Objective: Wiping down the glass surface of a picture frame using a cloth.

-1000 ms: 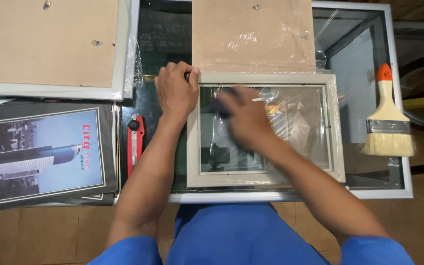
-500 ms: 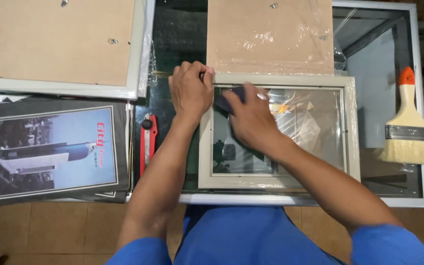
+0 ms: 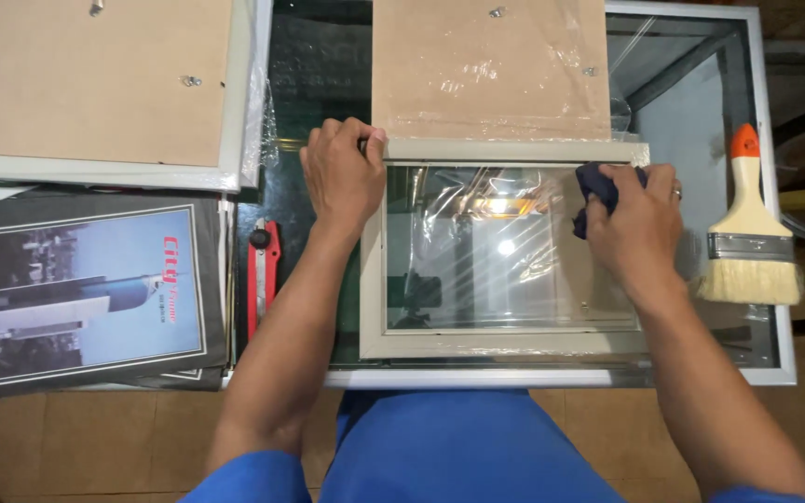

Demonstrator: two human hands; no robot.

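A pale grey picture frame [image 3: 505,341] with a glass pane [image 3: 496,251] lies on a glass-topped table [image 3: 766,373], partly wrapped in clear plastic film. My left hand [image 3: 339,177] presses down on the frame's upper left corner. My right hand [image 3: 637,224] rests at the frame's upper right corner, closed around a dark blue cloth [image 3: 598,186] that touches the glass.
A brown backing board [image 3: 486,65] lies just beyond the frame. A paintbrush [image 3: 749,237] with an orange-tipped handle sits at the right. A red utility knife [image 3: 260,270] lies left of the frame. Further left are a stack of posters [image 3: 76,289] and another frame face down [image 3: 95,84].
My right hand has swept the cloth across the glass from the upper left part to the upper right corner. My left hand has stayed on the frame's corner.
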